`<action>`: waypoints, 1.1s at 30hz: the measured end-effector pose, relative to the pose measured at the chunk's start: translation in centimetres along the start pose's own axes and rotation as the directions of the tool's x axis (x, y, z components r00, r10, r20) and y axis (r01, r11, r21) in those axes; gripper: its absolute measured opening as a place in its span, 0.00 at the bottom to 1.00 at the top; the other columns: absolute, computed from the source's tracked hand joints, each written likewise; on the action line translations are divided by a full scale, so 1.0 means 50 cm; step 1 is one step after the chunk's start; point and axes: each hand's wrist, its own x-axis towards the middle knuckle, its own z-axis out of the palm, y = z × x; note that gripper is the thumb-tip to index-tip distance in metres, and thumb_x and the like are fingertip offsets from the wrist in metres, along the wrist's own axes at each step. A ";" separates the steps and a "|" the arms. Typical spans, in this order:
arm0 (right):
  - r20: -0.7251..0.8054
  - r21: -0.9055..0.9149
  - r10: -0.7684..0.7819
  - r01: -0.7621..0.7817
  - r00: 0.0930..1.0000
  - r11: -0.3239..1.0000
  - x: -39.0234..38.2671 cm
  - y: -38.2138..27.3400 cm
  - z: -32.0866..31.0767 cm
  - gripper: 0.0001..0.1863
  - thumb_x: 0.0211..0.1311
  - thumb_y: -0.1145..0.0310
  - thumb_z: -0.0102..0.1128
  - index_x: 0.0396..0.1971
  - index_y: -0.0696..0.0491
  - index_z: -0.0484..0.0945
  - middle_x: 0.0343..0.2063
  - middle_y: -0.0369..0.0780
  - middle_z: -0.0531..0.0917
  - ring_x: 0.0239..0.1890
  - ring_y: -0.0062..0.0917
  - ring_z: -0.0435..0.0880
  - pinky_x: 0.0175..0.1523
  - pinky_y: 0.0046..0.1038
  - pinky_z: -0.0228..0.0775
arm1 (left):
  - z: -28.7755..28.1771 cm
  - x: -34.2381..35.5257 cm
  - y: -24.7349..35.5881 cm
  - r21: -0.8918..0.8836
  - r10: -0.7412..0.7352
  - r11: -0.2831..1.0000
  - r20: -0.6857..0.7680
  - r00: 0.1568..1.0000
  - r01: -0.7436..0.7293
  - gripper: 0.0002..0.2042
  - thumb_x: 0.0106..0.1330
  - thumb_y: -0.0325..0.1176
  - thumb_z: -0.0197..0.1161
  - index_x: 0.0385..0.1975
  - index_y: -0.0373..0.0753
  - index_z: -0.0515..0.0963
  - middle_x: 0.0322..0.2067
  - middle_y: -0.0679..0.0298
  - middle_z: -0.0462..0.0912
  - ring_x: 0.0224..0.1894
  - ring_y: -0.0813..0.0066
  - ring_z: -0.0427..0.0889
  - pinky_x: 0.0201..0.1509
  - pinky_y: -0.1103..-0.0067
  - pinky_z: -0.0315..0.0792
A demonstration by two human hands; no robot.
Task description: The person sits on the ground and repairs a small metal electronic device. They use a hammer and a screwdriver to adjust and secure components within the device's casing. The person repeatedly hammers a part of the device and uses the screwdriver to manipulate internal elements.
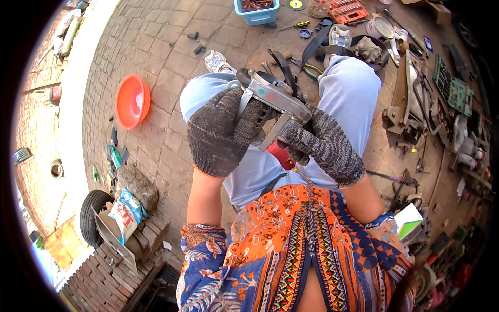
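Both my hands wear dark grey knitted gloves and are held over my lap. Between them is a grey metal assembly [279, 99] with a long flat bar, a crosspiece and black curved parts at its far side; its exact kind does not show. My left hand [221, 132] is closed around its left end. On the right end, my right hand [327, 145] grips with fingers curled near the crosspiece. Below the assembly a red object [280, 155] shows in part against my jeans. Yellow-green-handled pliers [313, 71] lie on the ground between my knees.
An orange basin [133, 102] stands on the brick paving at left. Far ahead are a blue tub [257, 16] and an orange socket case [347, 11]. A green tool case [453, 87] and scattered metal parts crowd the right. A tyre [94, 217] is lower left.
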 end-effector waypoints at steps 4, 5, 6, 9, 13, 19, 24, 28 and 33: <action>-0.039 0.066 -0.010 0.013 0.999 0.998 -0.005 -0.002 0.004 0.25 0.62 0.59 0.61 0.54 0.55 0.69 0.21 0.33 0.78 0.20 0.12 0.74 0.22 0.17 0.65 | 0.014 -0.008 -0.008 0.021 -0.046 0.999 0.003 0.999 0.046 0.10 0.61 0.31 0.63 0.38 0.32 0.79 0.26 0.55 0.83 0.28 0.67 0.84 0.34 0.75 0.75; -0.044 0.069 -0.017 0.020 0.999 0.997 -0.007 -0.003 0.005 0.25 0.61 0.60 0.61 0.55 0.55 0.69 0.22 0.33 0.78 0.20 0.12 0.73 0.22 0.17 0.65 | 0.014 -0.007 -0.006 -0.038 -0.058 0.998 0.008 0.998 0.058 0.10 0.61 0.31 0.62 0.38 0.32 0.79 0.26 0.56 0.83 0.28 0.69 0.84 0.34 0.75 0.75; -0.048 0.072 -0.022 0.026 0.999 0.997 -0.009 -0.004 0.005 0.26 0.61 0.60 0.62 0.56 0.56 0.68 0.22 0.33 0.78 0.20 0.12 0.73 0.22 0.17 0.65 | 0.014 -0.005 -0.001 -0.097 -0.069 0.993 0.014 0.997 0.070 0.09 0.62 0.30 0.62 0.38 0.32 0.79 0.26 0.57 0.83 0.28 0.71 0.84 0.33 0.76 0.75; -0.089 0.012 -0.044 0.045 0.995 0.999 -0.014 -0.011 0.002 0.28 0.59 0.63 0.64 0.57 0.56 0.67 0.23 0.33 0.78 0.21 0.12 0.73 0.24 0.17 0.65 | 0.024 -0.008 -0.005 -0.213 -0.118 0.970 0.024 0.993 0.120 0.12 0.59 0.32 0.64 0.38 0.31 0.78 0.29 0.53 0.83 0.31 0.61 0.82 0.37 0.72 0.74; -0.047 0.017 -0.073 0.074 0.996 0.997 -0.025 -0.030 0.003 0.31 0.57 0.68 0.66 0.59 0.57 0.65 0.27 0.33 0.79 0.23 0.11 0.73 0.27 0.17 0.67 | 0.030 -0.026 -0.021 -0.250 -0.150 0.957 -0.002 0.989 0.144 0.13 0.58 0.31 0.65 0.39 0.30 0.78 0.28 0.51 0.81 0.31 0.57 0.81 0.37 0.71 0.74; -0.025 -0.070 -0.349 0.347 0.937 0.935 -0.021 -0.009 -0.008 0.33 0.52 0.71 0.69 0.59 0.59 0.66 0.28 0.31 0.77 0.27 0.10 0.73 0.30 0.17 0.67 | 0.060 -0.037 -0.015 -0.550 -0.279 0.803 -0.006 0.960 0.230 0.12 0.67 0.30 0.58 0.45 0.30 0.78 0.32 0.68 0.82 0.33 0.84 0.76 0.38 0.83 0.72; -0.017 -0.118 -0.094 0.091 0.995 0.989 -0.027 -0.049 -0.002 0.28 0.51 0.71 0.70 0.53 0.58 0.72 0.32 0.32 0.80 0.33 0.10 0.75 0.39 0.17 0.70 | 0.069 -0.056 -0.017 -0.620 -0.427 0.679 0.103 0.898 0.394 0.13 0.68 0.33 0.58 0.46 0.31 0.77 0.34 0.68 0.81 0.33 0.85 0.75 0.37 0.84 0.71; -0.022 -0.086 -0.138 0.136 0.990 0.987 -0.023 -0.029 -0.009 0.23 0.52 0.70 0.70 0.49 0.58 0.74 0.33 0.33 0.81 0.33 0.10 0.76 0.39 0.17 0.71 | 0.067 -0.057 -0.006 -0.564 -0.470 0.689 0.129 0.873 0.454 0.14 0.68 0.34 0.58 0.46 0.30 0.78 0.34 0.68 0.82 0.33 0.84 0.76 0.38 0.84 0.71; -0.031 -0.024 -0.172 0.171 0.985 0.985 -0.019 -0.018 -0.010 0.22 0.52 0.68 0.70 0.46 0.59 0.75 0.33 0.33 0.81 0.33 0.11 0.76 0.39 0.18 0.71 | 0.057 -0.055 0.009 -0.511 -0.489 0.716 0.119 0.864 0.475 0.14 0.67 0.33 0.58 0.45 0.29 0.78 0.33 0.65 0.83 0.34 0.84 0.77 0.39 0.83 0.72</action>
